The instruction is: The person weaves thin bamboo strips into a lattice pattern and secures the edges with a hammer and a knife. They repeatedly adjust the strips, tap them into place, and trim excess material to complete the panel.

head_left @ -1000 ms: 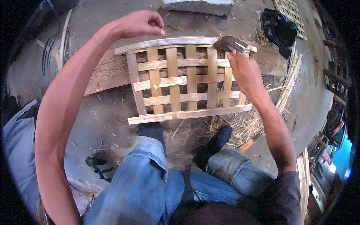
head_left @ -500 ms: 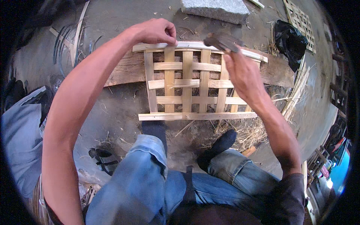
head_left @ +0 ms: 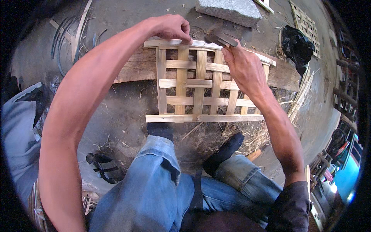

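The lattice panel [head_left: 199,69] is criss-crossed pale straw, the plank [head_left: 135,71] brown, the blurred hammer head [head_left: 221,39] seemingly grey-brown.

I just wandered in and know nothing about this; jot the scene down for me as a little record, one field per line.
Left hand: curled, at the top rail; anything pinched is too small to see
Right hand: gripping a hammer, its dark head close to that rail
Workpiece: pale woven lattice panel
Under its upper part: rough wooden board
Beyond: grey stone block
Upper right: black plastic bag, second lattice panel
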`<state>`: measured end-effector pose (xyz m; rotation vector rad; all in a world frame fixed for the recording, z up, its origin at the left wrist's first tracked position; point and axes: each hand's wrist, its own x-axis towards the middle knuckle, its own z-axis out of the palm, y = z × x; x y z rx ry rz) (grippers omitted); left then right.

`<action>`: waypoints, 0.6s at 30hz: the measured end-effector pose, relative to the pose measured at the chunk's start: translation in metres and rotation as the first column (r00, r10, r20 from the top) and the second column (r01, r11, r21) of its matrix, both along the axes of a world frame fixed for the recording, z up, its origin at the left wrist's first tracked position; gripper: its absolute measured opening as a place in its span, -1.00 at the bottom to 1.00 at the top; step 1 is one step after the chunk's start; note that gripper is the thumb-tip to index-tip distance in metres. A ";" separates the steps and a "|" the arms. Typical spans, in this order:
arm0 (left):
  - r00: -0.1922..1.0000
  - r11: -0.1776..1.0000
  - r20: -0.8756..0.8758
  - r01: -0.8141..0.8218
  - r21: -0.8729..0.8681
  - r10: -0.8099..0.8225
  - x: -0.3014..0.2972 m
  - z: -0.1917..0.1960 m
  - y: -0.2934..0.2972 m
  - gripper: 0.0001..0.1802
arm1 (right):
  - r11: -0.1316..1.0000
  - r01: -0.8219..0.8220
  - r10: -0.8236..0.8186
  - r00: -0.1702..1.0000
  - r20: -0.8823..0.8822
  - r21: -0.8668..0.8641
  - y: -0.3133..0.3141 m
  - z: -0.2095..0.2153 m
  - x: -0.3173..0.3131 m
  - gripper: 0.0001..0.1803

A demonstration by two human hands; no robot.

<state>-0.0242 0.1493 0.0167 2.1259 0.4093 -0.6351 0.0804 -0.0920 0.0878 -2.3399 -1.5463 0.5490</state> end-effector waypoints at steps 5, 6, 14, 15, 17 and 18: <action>0.997 0.998 0.076 0.031 0.049 -0.035 -0.004 -0.004 0.001 -0.59 | 0.988 -0.148 0.152 0.984 0.094 -0.047 0.012 0.003 0.004 -0.70; 0.995 0.999 0.090 0.025 0.044 -0.029 -0.005 -0.008 0.003 -0.58 | 0.985 -0.172 0.168 0.980 0.103 0.031 0.012 0.004 0.002 -0.70; 0.987 1.000 0.158 0.004 0.019 -0.007 -0.006 -0.007 0.003 -0.56 | 0.988 -0.071 0.087 0.990 0.110 -0.138 0.015 0.016 0.005 -0.67; 0.988 1.000 0.152 0.004 0.031 -0.009 -0.007 -0.007 0.002 -0.56 | 0.996 -0.079 0.084 0.993 0.088 -0.052 0.011 0.014 0.003 -0.68; 0.989 0.998 0.148 0.007 0.059 -0.016 -0.006 -0.006 0.001 -0.56 | 0.989 -0.084 0.079 0.996 0.050 0.125 0.002 0.006 -0.001 -0.69; 0.990 0.998 0.142 0.011 0.063 -0.020 -0.006 -0.005 0.000 -0.55 | 0.988 -0.089 0.105 0.987 0.122 -0.130 0.004 -0.002 0.001 -0.72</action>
